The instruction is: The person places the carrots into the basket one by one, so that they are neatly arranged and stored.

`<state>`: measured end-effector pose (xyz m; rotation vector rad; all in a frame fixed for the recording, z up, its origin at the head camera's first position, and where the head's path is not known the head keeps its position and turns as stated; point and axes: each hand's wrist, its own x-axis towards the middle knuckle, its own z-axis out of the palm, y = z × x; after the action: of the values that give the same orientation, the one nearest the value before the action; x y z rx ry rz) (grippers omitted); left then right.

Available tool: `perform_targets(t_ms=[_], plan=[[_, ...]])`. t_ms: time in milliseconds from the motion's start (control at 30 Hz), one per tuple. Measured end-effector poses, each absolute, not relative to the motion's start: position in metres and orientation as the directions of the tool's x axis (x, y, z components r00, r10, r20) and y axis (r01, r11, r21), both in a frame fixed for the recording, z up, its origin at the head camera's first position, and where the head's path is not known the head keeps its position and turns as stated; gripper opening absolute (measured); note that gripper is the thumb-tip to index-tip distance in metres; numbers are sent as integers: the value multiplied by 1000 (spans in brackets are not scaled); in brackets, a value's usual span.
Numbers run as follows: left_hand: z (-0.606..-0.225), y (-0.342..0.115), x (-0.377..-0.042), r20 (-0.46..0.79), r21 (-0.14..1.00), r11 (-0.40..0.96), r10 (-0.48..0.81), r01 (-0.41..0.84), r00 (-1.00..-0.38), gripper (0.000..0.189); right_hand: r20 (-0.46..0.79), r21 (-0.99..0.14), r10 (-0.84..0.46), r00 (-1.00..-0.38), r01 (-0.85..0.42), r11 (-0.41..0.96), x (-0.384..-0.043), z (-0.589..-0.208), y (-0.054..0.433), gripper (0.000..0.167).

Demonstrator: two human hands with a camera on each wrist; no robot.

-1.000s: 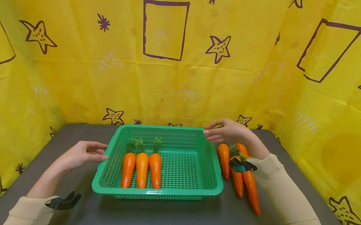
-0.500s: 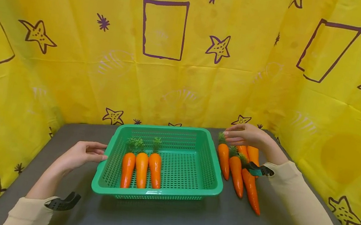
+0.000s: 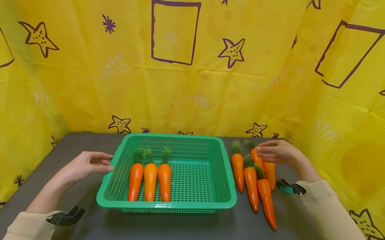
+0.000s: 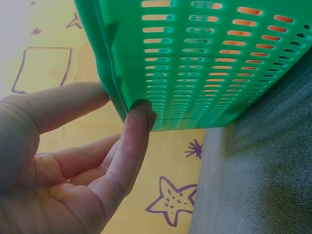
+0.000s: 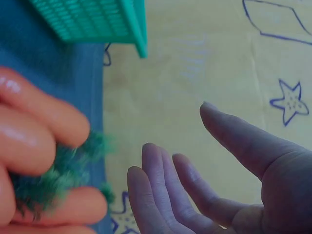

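A green plastic basket (image 3: 166, 205) holds three orange carrots (image 3: 150, 181) with leafy green tops, lying side by side in its left half. My left hand (image 3: 85, 166) grips the basket's left rim; in the left wrist view the fingertips (image 4: 139, 114) reach under the rim against the slotted wall. To the basket's right lies a pile of several more carrots (image 3: 251, 188). Above the far end of that pile hovers my right hand (image 3: 279, 151), its fingers extended and holding nothing. The right wrist view shows a gap between thumb and fingers, with the carrots' tops (image 5: 58, 170) off to the side.
Everything stands on a dark grey tabletop (image 3: 176, 239). A yellow cloth (image 3: 195, 96) with purple stars and frames hangs close behind and along both sides. A black band (image 3: 66, 217) sits at the left wrist, another wrist band (image 3: 290, 187) at the right.
My right hand has moved away from the basket's far right corner, rightward and slightly nearer, over the carrot pile. The left hand and the basket have stayed in place.
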<state>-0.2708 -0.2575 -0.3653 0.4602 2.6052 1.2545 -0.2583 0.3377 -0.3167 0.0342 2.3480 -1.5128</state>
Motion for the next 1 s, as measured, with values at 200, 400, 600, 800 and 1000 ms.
perform_targets(t_ms=[200,400,600,800,1000], plan=[[-365,-257,-270,-54,790,584,366,184,-929,63,-294,-888,-156,-943,209,410,-256,-329,357,62],[-364,-257,-271,-56,775,603,367,192,-928,63,-290,-895,-127,-948,222,386,-253,-343,375,64],[-361,-256,-271,-70,760,621,374,194,-925,62,-320,-898,-97,-943,269,348,-251,-363,395,67],[-360,-256,-272,-64,765,612,381,200,-923,62,-343,-895,-67,-937,304,326,-253,-379,409,71],[-361,-256,-272,-86,774,611,363,167,-928,64,-367,-894,-59,-928,335,297,-255,-390,418,65]])
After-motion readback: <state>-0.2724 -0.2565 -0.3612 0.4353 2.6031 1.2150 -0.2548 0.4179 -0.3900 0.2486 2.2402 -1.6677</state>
